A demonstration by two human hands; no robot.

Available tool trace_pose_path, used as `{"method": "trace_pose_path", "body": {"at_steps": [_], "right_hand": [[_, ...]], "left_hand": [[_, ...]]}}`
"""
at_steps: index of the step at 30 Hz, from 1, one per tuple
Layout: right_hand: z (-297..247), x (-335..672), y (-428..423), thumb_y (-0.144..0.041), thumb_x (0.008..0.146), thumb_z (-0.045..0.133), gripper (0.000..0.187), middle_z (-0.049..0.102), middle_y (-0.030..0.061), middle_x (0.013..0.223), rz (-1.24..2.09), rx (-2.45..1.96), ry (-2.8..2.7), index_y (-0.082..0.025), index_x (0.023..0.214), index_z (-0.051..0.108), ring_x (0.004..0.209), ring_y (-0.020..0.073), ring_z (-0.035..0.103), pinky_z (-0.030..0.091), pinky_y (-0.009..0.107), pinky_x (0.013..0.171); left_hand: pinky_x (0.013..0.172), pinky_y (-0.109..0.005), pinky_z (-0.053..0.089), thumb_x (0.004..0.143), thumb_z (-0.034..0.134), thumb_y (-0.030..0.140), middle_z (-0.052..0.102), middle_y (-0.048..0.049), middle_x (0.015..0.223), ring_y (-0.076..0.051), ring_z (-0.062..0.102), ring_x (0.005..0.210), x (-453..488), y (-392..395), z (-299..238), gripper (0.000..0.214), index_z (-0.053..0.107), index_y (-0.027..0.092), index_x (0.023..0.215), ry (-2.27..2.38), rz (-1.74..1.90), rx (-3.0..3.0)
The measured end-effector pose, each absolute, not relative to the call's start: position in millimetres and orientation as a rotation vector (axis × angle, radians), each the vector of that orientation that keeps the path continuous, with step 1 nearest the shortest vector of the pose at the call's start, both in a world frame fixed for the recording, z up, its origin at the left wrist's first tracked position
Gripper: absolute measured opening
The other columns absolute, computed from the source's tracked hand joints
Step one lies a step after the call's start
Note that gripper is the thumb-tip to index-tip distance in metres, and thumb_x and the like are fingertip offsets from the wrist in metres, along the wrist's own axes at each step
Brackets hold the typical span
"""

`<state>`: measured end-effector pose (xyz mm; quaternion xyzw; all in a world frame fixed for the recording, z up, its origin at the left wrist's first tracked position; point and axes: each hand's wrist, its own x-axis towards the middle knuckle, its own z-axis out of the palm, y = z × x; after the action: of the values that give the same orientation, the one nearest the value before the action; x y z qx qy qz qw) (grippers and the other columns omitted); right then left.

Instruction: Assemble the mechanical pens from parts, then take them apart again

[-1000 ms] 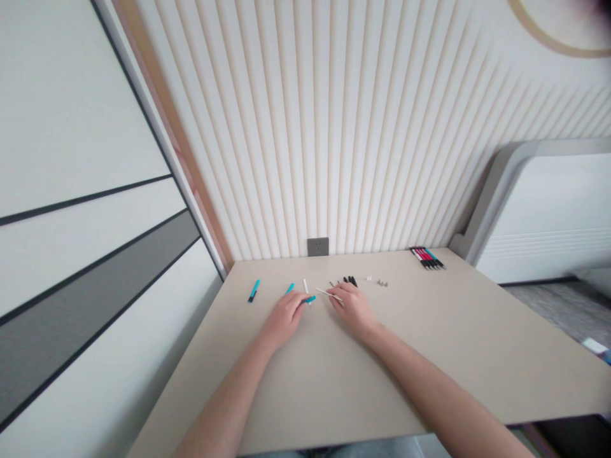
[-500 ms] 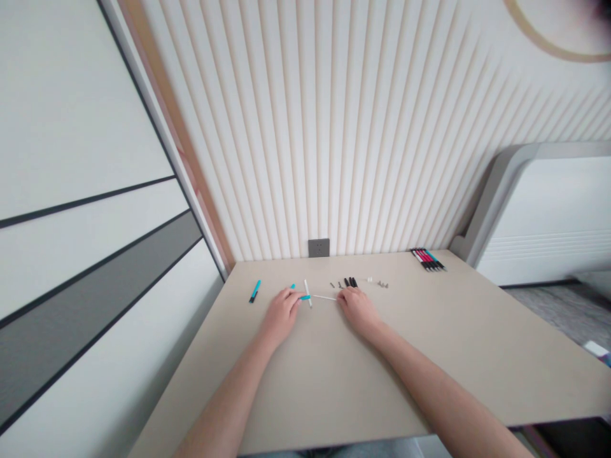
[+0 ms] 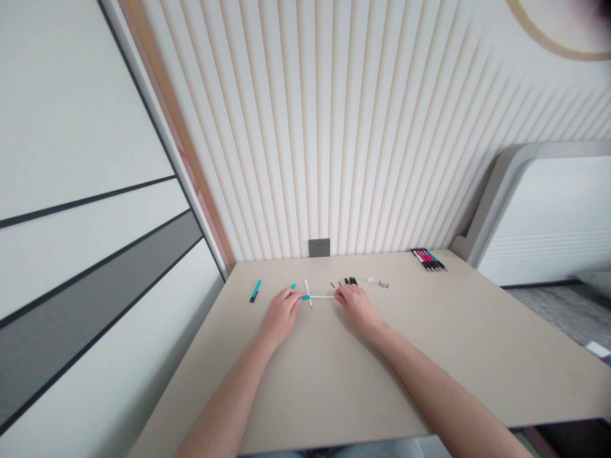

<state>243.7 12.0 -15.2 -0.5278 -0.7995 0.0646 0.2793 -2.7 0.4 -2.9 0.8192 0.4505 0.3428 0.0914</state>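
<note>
A: Pale ribbed wall (image 3: 315, 127) filling the top of the frame, beige worktop (image 3: 305, 388) below it, and all the action is right in the middle!

B: Here's the blue barrel (image 3: 306, 297), just left of centre, its right end facing the slim white rod (image 3: 323, 296). They meet, or as good as; I can't tell whether the tip is inside.

A: So this is about alignment. Best keep the rod level with the bore, barrel steady, and feed gently: push at a slant and that thin rod could bow.

B: And mind the loose white tube (image 3: 307, 287), lying crosswise at the barrel's end. A nudge could roll it.

A: Now the hands! Left hand (image 3: 280, 316) palm down, fingers drawn into a narrow pinch on the barrel.

B: Right hand (image 3: 357, 307) mirrors it, curled low, pinching the rod's right end; the exact fingertip contact is hidden. Black pieces (image 3: 351, 281) sit just beyond its knuckles.

A: Both forearms angle up from the bottom edge of the frame, wrists low over the worktop. Lovely, settled stance!
</note>
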Motion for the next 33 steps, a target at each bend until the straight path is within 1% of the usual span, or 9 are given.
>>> {"method": "trace_pose_path", "body": {"at_steps": [6,10,12,14,17,21,25,29,33], "right_hand": [[-14.0,244.2,11.5,-0.015,0.095,0.051,0.016,0.068,0.0071,0.089,0.187,-1.417,-2.163,-0.019,0.088,0.064,0.087,0.0214,0.06,0.043,0.032,0.08],[-10.9,238.6,7.5,-0.017,0.095,0.052,0.016,0.067,0.0065,0.086,0.204,-1.283,-2.198,-0.019,0.085,0.065,0.086,0.0206,0.06,0.044,0.033,0.08],[-9.7,235.9,5.0,-0.017,0.095,0.052,0.015,0.068,0.0061,0.088,0.231,-1.15,-2.229,-0.02,0.09,0.066,0.087,0.0203,0.06,0.045,0.033,0.081],[-9.2,233.6,2.4,-0.018,0.095,0.052,0.015,0.068,0.0061,0.09,0.245,-1.035,-2.239,-0.021,0.098,0.066,0.09,0.0203,0.06,0.046,0.034,0.083],[-9.7,231.4,-0.6,-0.019,0.094,0.054,0.018,0.068,0.0059,0.093,0.248,-0.958,-2.208,-0.022,0.108,0.065,0.092,0.02,0.06,0.046,0.034,0.085],[-10.8,229.6,-2.5,-0.021,0.095,0.055,0.018,0.067,0.0058,0.092,0.257,-0.9,-2.194,-0.022,0.11,0.064,0.09,0.0195,0.06,0.046,0.033,0.084],[-8.2,229.7,-4.0,-0.026,0.096,0.054,0.02,0.068,0.0051,0.09,0.272,-0.908,-2.166,-0.022,0.113,0.063,0.087,0.0188,0.061,0.047,0.033,0.083],[-4.6,237.2,0.4,-0.03,0.098,0.049,0.023,0.069,0.0062,0.098,0.237,-0.957,-2.163,-0.023,0.116,0.062,0.093,0.0195,0.061,0.046,0.034,0.086],[-9.5,254.4,15.1,-0.025,0.099,0.043,0.025,0.067,0.0083,0.103,0.079,-1.214,-2.109,-0.021,0.108,0.066,0.097,0.0216,0.059,0.043,0.036,0.088]], "left_hand": [[0.09,-0.037,0.049,0.097,0.045,0.02,0.062,-0.0064,0.1,-0.021,0.059,0.098,-3.7,0.2,-2.9,0.026,0.068,0.023,0.109,1.33,0.98,2.442],[0.093,-0.038,0.048,0.097,0.045,0.021,0.064,-0.0056,0.103,-0.02,0.059,0.1,-1.0,-2.4,-1.4,0.026,0.066,0.024,0.113,1.194,0.9,2.5],[0.094,-0.037,0.048,0.097,0.046,0.021,0.065,-0.0052,0.104,-0.02,0.059,0.101,0.5,-3.5,-1.0,0.025,0.065,0.024,0.113,1.119,0.844,2.536],[0.092,-0.037,0.049,0.097,0.048,0.021,0.065,-0.0053,0.103,-0.02,0.059,0.1,1.4,-4.0,-0.8,0.024,0.066,0.023,0.112,1.09,0.8,2.556],[0.092,-0.037,0.048,0.097,0.047,0.022,0.064,-0.0056,0.103,-0.02,0.058,0.1,1.5,-4.2,-0.8,0.024,0.066,0.022,0.112,1.093,0.791,2.558],[0.092,-0.037,0.049,0.098,0.046,0.021,0.064,-0.0057,0.102,-0.019,0.058,0.099,1.4,-4.9,0.4,0.025,0.065,0.022,0.114,1.091,0.795,2.552],[0.091,-0.037,0.049,0.097,0.046,0.02,0.065,-0.0052,0.102,-0.019,0.059,0.098,2.5,-6.3,2.7,0.025,0.065,0.022,0.113,1.094,0.801,2.558],[0.092,-0.038,0.048,0.097,0.047,0.019,0.067,-0.0053,0.101,-0.02,0.06,0.098,2.7,-5.8,2.8,0.023,0.066,0.022,0.11,1.188,0.847,2.569],[0.089,-0.039,0.048,0.095,0.049,0.018,0.068,-0.0058,0.1,-0.021,0.06,0.097,0.6,-2.5,-0.3,0.021,0.066,0.021,0.106,1.341,0.932,2.551]]}}
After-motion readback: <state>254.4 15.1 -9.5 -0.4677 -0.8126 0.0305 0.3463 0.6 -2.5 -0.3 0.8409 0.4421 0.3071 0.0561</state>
